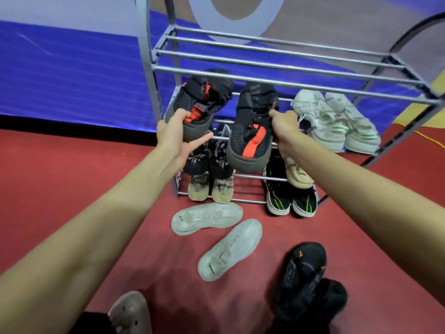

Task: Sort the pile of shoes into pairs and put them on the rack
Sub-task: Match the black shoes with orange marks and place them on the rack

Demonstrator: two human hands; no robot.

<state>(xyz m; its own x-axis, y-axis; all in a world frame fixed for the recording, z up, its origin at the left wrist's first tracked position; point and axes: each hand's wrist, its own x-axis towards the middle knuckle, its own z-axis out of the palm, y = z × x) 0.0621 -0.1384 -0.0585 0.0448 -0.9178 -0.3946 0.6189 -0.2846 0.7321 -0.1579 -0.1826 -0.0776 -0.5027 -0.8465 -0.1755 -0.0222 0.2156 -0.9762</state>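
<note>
One head-worn wide-angle camera is looking forward and steeply down along both outstretched forearms toward the metal shoe rack (289, 68), which is sitting close in, filling the upper middle of the frame. The lens is bending the rack's bars and frame edges. The red floor (60, 189) is taking the lower half, and the blue wall panel (72, 75) is running behind at upper left.

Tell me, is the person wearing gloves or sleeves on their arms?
No gloves and no sleeves. The left hand and the right hand are bare, and both forearms are uncovered as far as the picture shows. No watch, rings or bracelets show either.
</note>
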